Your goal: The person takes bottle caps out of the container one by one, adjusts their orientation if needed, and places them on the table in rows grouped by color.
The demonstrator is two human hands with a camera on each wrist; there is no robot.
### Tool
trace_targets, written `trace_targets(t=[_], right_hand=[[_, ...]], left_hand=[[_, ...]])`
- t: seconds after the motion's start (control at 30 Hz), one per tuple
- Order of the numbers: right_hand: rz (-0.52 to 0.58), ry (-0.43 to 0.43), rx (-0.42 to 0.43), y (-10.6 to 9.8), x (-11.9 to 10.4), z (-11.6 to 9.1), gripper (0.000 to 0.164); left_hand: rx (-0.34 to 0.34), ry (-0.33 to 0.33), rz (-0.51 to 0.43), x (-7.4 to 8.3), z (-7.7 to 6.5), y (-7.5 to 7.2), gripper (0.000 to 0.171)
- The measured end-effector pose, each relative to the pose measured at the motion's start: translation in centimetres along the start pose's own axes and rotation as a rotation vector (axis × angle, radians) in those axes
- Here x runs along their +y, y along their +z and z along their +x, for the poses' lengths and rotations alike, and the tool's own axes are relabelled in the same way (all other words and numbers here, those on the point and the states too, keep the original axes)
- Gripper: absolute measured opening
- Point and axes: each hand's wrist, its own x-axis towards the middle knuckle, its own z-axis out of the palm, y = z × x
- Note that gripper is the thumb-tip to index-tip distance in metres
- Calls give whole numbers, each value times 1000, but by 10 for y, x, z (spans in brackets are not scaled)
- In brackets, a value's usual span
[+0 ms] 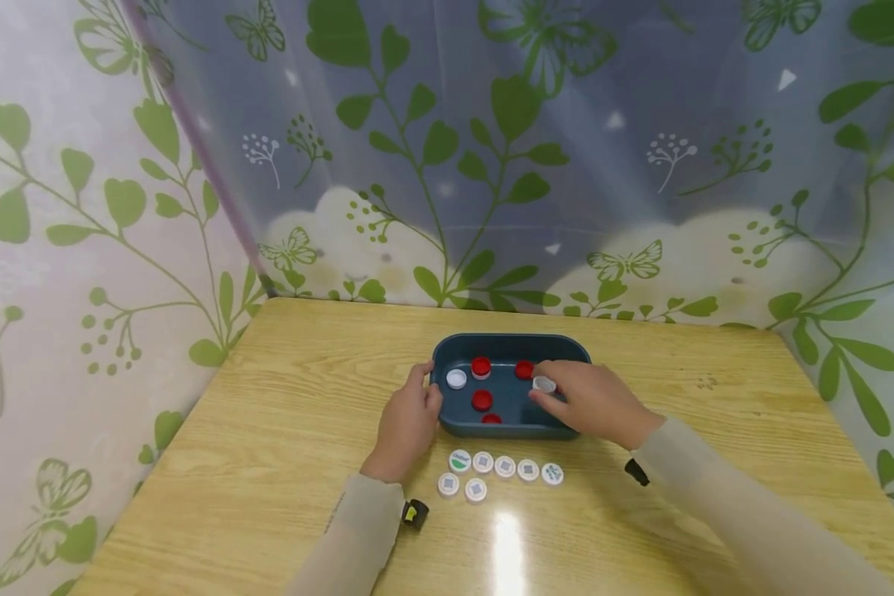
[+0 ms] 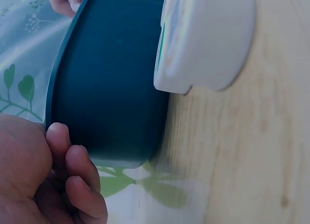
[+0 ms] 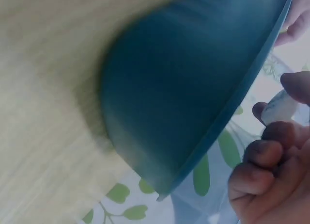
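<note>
A dark teal rectangular tub (image 1: 510,431) stands on the table. My left hand (image 1: 406,426) holds its left end, fingers at the rim, also seen beside the tub (image 2: 111,78) in the left wrist view. Over the tub's right part, my right hand (image 1: 599,401) pinches a white bottle cap (image 1: 544,384); the right wrist view shows this cap (image 3: 280,107) between thumb and fingers. Inside lie a white cap (image 1: 456,379) and several red caps, among them one red cap (image 1: 482,401) near the middle. One red cap (image 1: 524,370) sits near my right fingers.
In front of the tub, several white caps lie in two rows, including one with a green mark (image 1: 459,461) and one with a bluish pattern (image 1: 553,473). The wooden table (image 1: 305,397) meets a leaf-patterned curtain (image 1: 447,207) at the back and sides.
</note>
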Motion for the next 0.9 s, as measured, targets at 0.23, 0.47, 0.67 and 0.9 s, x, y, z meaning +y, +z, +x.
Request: trace_targets(t=[0.23,0.47,0.67,0.9], right_hand=[[103,9,-17,5,-20,-20,25],[82,-47,47,8,-37,-27,35],[58,-222,107,15,-52,-32,34],[57,-229,-58,35,-66,-43,27]], left_hand=[[3,20,24,-1,1,0,44],[14,36,19,-3,2,1,43],[10,35,22,-3,3,1,43],[17,37,22,-3,2,1,43]])
